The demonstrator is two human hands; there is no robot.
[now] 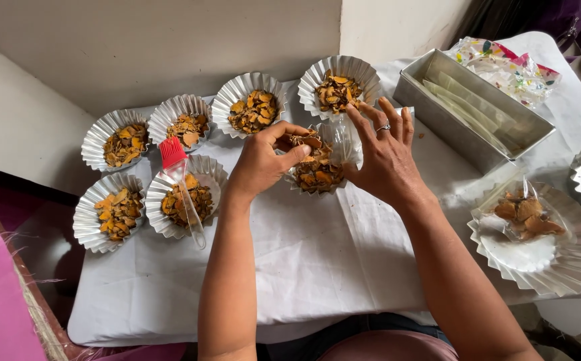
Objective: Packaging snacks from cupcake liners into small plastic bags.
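Down near the bottom, two bare arms reach up over the table with the white cloth [317,267]. The left hand [264,164] has its grip pinched shut on a small brown and orange broken piece [306,140], thumb and fingers pressed together around it. The right hand [384,157] has a ring on one finger, and its fingers are spread apart, with the tips touching a clear plastic bag [344,144]. Right between the two hands sits a shiny fluted foil cup [317,177] full of the same brown and orange bits. To the left lie two more filled foil cups, and a brush with red bristles and a clear handle [182,187] rests across one of them. On the right side is a stack of empty fluted foil cups [558,261] with a few brown chunks in plastic on top. Farther back, four more filled foil cups [254,107] stand in a curved row. A long grey metal loaf tin [471,113] sits at the far right, with a crinkly colourful wrapper [511,67] behind it.
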